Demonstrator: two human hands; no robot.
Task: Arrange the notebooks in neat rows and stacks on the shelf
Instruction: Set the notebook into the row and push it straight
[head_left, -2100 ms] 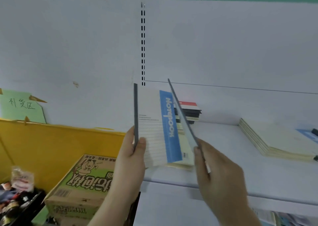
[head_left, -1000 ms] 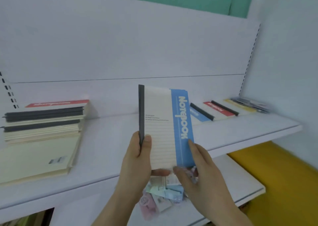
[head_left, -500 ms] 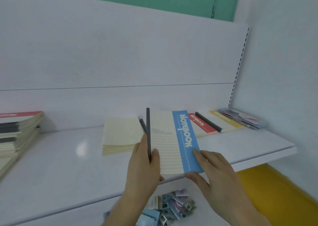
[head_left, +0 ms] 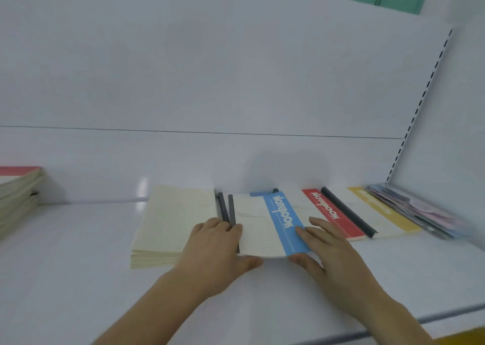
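Head view, white shelf [head_left: 78, 279] with back panel. Item one: blue-striped notebook [head_left: 265, 229], cream lined cover, dark spine at its left, lying flat or nearly flat at mid-shelf on another notebook of which only a second dark spine and a blue corner at the far end show; how many lie beneath cannot be told. Left hand [head_left: 217, 250]: fingers curled over the spine edge, thumb along the near edge, gripping the notebook; fingertips hidden against the spine. Right hand [head_left: 333, 255]: fingers straight and spread flat on the blue stripe and the cover's right side, thumb at the near edge, pressing rather than clasping. Item two: cream stack [head_left: 170, 226], just left of the held notebook, plain back covers upward, several thick, its right near corner hidden by the left hand. Item three: red-striped notebook [head_left: 330, 213], just right, partly covered by the right hand's fingers; lettering blurred. Item four: yellow-striped notebook [head_left: 380, 213], next right, dark spine between it and the red one, print unreadable. Item five: pile of clear-wrapped packets [head_left: 420, 211] in the right corner, contents indistinct. Item six: tall stack [head_left: 18, 197] at far left, red cover on top, cut off by the frame edge. Slotted upright [head_left: 420, 103] at right of the back panel.
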